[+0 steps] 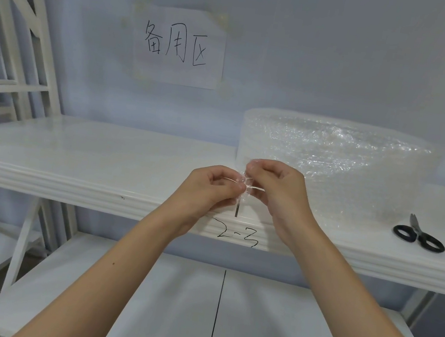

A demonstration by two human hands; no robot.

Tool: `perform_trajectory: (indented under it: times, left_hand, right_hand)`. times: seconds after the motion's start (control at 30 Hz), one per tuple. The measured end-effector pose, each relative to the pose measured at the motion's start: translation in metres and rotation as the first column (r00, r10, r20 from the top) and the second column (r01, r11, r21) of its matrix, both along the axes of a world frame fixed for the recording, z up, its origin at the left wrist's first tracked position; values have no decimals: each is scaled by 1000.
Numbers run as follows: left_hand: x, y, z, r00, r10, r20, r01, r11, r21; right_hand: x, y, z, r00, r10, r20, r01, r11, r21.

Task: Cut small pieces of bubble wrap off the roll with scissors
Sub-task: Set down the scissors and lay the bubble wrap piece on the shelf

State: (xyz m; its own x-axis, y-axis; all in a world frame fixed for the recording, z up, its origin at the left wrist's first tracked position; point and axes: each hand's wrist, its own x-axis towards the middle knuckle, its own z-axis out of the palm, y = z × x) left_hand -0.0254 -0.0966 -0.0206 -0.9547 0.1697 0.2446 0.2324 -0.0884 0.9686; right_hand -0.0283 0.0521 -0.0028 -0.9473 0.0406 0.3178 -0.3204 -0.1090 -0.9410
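Pinching one bubble wrap piece (245, 184), left hand (210, 188) and right hand (278, 189) meet above shelf edge (70, 184)

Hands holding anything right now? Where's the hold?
Both the left hand and right hand pinch one small clear bubble wrap piece by opposite side edges; the black-handled scissors lie unheld.

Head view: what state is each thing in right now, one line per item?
Left hand: pinching the small bubble wrap piece.
Right hand: pinching the same piece.
Small bubble wrap piece: held between both hands.
Bubble wrap roll: lying on the shelf.
Scissors: closed, unheld, on the shelf.
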Motion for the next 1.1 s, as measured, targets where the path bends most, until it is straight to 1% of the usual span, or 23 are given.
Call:
perform_trajectory:
  times: [0.4, 0.53, 0.67, 0.77, 1.03, 1.1]
  left_hand:
    - [5, -2, 5, 998, -61, 14, 61, 998, 10]
    - [4, 1, 4, 1000, -25, 10, 25, 1000, 16]
    - [2, 0, 2, 999, 31, -26, -32, 998, -48]
    - [2, -1, 1, 998, 59, -27, -61, 997, -47]
    - [2, -2, -1, 997, 72, -20, -73, 996, -45]
    - [0, -4, -1, 997, 74, -20, -74, 996, -52]
  right_hand:
    - [-1, 1, 2, 999, -27, -23, 27, 1000, -12]
    - [0, 2, 2, 999, -43, -28, 42, 999, -25]
    - [-2, 3, 2, 997, -63, -41, 62, 998, -27]
    - [-4, 4, 0, 996, -74, -42, 73, 997, -35]
    - [-7, 3, -3, 998, -52, -25, 50, 997, -61]
    - [-7, 3, -4, 1000, -21, -14, 20, 999, -50]
